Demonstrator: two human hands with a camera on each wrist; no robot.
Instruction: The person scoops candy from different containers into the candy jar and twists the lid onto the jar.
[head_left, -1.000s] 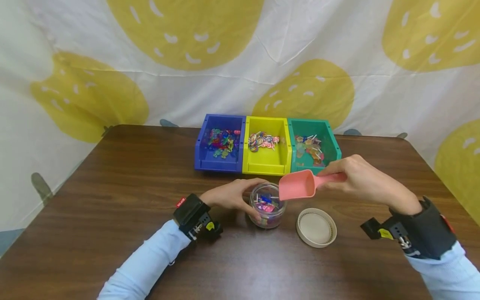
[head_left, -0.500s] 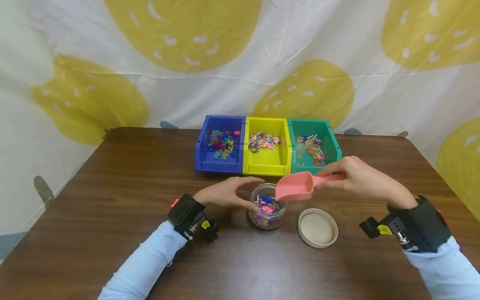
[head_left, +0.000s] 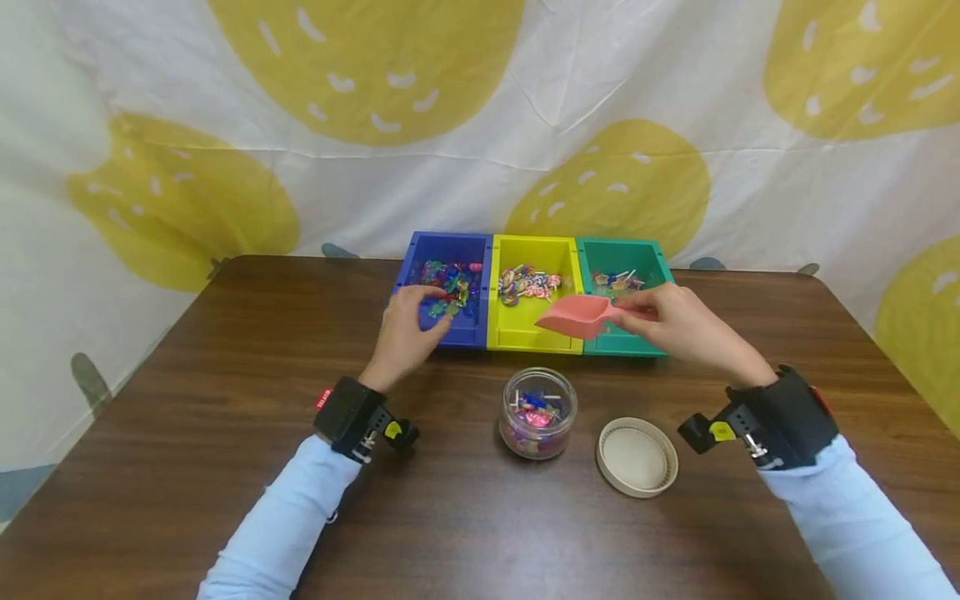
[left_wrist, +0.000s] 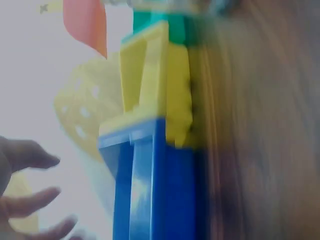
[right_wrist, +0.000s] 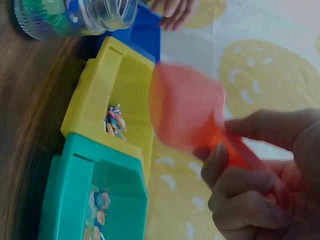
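Observation:
My right hand grips the handle of a pink scoop, held in the air over the front of the yellow bin and the green bin. No candy shows in the scoop. Over the front of the blue bin my left hand hovers, fingers spread and nothing between them. Wrapped candies lie in the blue bin, small lollipops in the yellow one. A glass jar with colourful candies stands upright and uncovered in front of the bins, touched by neither hand.
A round cream lid lies on the wooden table, right of the jar. The three bins stand side by side near the table's back edge. Behind them hangs a white cloth with yellow patterns.
My left hand has left the jar and moved up and left to the blue bin. The scoop, in my right hand, has risen from beside the jar's mouth to the bins.

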